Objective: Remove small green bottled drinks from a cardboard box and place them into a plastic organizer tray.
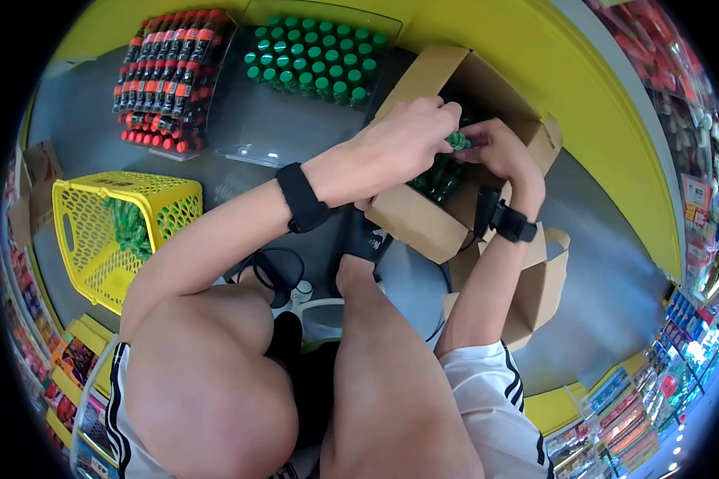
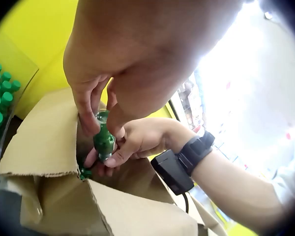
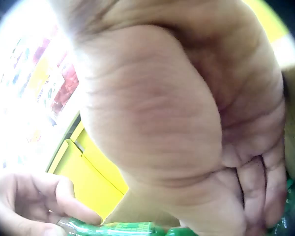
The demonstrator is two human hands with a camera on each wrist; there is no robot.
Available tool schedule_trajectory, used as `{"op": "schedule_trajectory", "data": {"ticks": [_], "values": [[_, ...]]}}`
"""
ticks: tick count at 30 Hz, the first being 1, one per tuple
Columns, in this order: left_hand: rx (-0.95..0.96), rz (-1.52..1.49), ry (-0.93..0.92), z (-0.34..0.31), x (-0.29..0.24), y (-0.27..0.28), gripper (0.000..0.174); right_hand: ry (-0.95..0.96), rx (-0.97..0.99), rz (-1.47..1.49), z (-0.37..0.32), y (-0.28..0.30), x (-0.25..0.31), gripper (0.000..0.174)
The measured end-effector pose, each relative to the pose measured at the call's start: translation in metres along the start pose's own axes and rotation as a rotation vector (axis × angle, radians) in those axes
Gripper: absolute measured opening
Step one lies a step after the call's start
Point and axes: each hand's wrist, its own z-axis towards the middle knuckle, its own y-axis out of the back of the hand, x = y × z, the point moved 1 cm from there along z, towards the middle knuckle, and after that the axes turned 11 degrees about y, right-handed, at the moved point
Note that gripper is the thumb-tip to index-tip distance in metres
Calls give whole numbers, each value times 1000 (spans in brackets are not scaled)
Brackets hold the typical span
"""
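The bottle is green, the cardboard box plain brown. The basket is bright yellow, patterned with holes. The shelf bottles are dark with red caps; the neighbouring bottles have green caps. The wristband is black, the shorts white with black stripes.

Green bottle: glossy plastic, smooth, shiny film label. Cardboard box: plain brown card, matt, slightly rough, flaps soft and creased. Second box: same matt brown card. Yellow basket: hard moulded plastic, perforated walls, slight sheen. Clear tray: transparent stiff plastic, glossy, catches glare. Red-capped bottles: dark, glossy, smooth caps. Green-capped bottles: smooth plastic caps, satin shine. Wrist band: black, matt, woven or rubber, cannot tell which. Shorts: white cloth, smooth, black stripes. Grey surface: smooth, dull sheen. Yellow rim: smooth, semi-gloss.
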Motion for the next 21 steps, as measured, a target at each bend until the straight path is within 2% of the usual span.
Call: {"op": "schedule_trajectory", "data": {"ticks": [1,3,4,7,9,11,12,18,21], "values": [[-30,-6,-19,-6,2,5,21,9,13,-4,-2,-4,3,32],[-38,-57,15,-10,0,13,21,101,-62,212,-11,-3,1,41],[-51,-109,56,-16,4,20,20,152,-165,248,-16,-7,8,39],[-146,-95,13,-24,16,29,20,194,-221,265,-22,-9,31,39],[-161,-116,5,-27,19,32,21,191,-212,244,-23,-10,40,38],[-202,-152,12,-35,24,39,21,273,-342,218,-27,-14,60,36],[-209,-153,15,-38,25,41,21,277,-336,215,-28,-16,66,36],[-254,-37,50,-56,36,57,28,399,-468,179,-31,-22,105,35],[-372,-17,-32,-64,53,53,33,428,-491,66,-33,-25,131,31]]}}
